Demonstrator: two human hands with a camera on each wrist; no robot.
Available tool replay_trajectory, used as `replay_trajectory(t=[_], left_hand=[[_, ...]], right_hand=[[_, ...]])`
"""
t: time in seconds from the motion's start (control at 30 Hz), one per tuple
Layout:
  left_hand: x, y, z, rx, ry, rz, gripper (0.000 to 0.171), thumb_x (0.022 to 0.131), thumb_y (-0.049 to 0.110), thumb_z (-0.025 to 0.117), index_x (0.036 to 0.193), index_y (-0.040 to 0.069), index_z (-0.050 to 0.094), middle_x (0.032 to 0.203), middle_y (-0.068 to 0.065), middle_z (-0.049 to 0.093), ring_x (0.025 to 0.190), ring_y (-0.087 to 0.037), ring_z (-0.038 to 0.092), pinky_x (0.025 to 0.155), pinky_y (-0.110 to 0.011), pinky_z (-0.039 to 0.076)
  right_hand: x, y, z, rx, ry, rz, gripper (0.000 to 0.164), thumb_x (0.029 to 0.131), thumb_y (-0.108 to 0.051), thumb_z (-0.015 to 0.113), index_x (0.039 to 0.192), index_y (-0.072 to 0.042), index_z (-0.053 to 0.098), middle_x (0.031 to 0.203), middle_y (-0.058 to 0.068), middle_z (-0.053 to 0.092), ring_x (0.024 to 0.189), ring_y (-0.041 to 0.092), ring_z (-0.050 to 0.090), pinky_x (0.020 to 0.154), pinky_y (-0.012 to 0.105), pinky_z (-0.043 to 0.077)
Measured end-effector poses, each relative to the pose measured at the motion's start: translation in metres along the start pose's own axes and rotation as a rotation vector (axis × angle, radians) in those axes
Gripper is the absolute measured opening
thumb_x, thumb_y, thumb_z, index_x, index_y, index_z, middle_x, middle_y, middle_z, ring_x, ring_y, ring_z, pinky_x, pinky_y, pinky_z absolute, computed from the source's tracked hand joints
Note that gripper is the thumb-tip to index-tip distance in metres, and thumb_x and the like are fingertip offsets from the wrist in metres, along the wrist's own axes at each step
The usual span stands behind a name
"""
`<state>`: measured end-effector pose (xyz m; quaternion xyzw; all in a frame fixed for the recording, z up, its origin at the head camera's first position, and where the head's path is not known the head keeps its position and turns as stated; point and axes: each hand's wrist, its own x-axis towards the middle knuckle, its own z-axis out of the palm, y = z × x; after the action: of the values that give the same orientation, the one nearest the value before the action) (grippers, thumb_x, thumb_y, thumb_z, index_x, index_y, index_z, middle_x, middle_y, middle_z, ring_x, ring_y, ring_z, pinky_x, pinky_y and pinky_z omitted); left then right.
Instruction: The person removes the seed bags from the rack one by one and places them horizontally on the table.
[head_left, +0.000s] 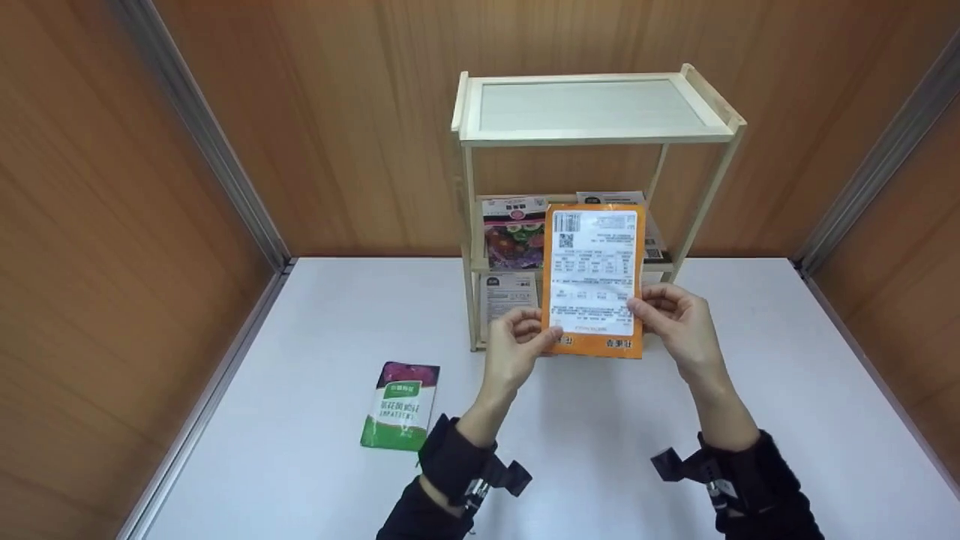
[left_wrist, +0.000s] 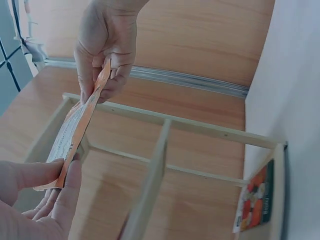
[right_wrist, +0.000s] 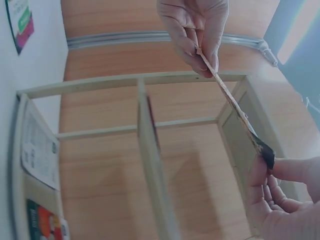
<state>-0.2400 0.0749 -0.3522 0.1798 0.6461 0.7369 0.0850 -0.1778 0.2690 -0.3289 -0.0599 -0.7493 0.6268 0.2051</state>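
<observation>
Pinching the orange packet (head_left: pixel 595 281) between them, left grip (head_left: pixel 511 351) and right grip (head_left: pixel 684 330) have the rack (head_left: pixel 592 109) just beyond. If one grip loosens too much, the thin packet could, I think, bend and fall to the surface (head_left: pixel 600 450) below.

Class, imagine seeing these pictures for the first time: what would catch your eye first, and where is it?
The eye would likely fall first on the orange-edged packet, held by the left hand and right hand in front of the pale wooden shelf. Next comes the green, white and purple packet, lying on the white table, left of the shelf.
</observation>
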Motion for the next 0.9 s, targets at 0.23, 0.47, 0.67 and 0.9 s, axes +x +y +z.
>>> replay_trajectory(t=[0.23,0.47,0.67,0.9], left_hand=[[-0.016,-0.034,-0.004,-0.001,0.039,-0.072,0.022,0.074,-0.008,0.065,0.093,-0.011,0.055,0.076,-0.016,0.064,0.068,-0.023,0.064,0.058,-0.029,0.052],[-0.033,-0.063,-0.005,0.008,0.097,-0.128,0.022,0.073,-0.006,0.066,0.092,-0.009,0.056,0.077,-0.016,0.065,0.068,-0.023,0.064,0.057,-0.029,0.052],[-0.042,-0.085,-0.006,0.006,0.128,-0.163,0.021,0.074,-0.004,0.066,0.093,-0.008,0.057,0.077,-0.013,0.065,0.068,-0.021,0.064,0.057,-0.028,0.052],[-0.05,-0.102,-0.007,0.0,0.176,-0.228,0.022,0.073,-0.004,0.065,0.094,-0.006,0.057,0.077,-0.009,0.065,0.068,-0.019,0.064,0.059,-0.028,0.052]], right_hand=[[-0.017,0.037,0.009,0.029,0.01,0.111,0.027,0.081,-0.007,0.064,0.096,0.012,0.053,0.087,0.016,0.059,0.074,0.018,0.061,0.063,0.027,0.052],[-0.024,0.101,0.007,0.16,-0.026,0.057,0.027,0.077,-0.013,0.069,0.093,0.006,0.058,0.085,0.017,0.06,0.075,0.023,0.06,0.062,0.028,0.052],[-0.027,0.153,0.008,0.155,-0.001,0.117,0.025,0.078,-0.013,0.068,0.095,0.004,0.06,0.087,0.018,0.061,0.077,0.027,0.061,0.063,0.032,0.052],[-0.038,0.195,0.008,0.159,0.008,0.224,0.026,0.079,-0.017,0.067,0.098,-0.001,0.06,0.09,0.013,0.062,0.079,0.023,0.061,0.065,0.03,0.051]])
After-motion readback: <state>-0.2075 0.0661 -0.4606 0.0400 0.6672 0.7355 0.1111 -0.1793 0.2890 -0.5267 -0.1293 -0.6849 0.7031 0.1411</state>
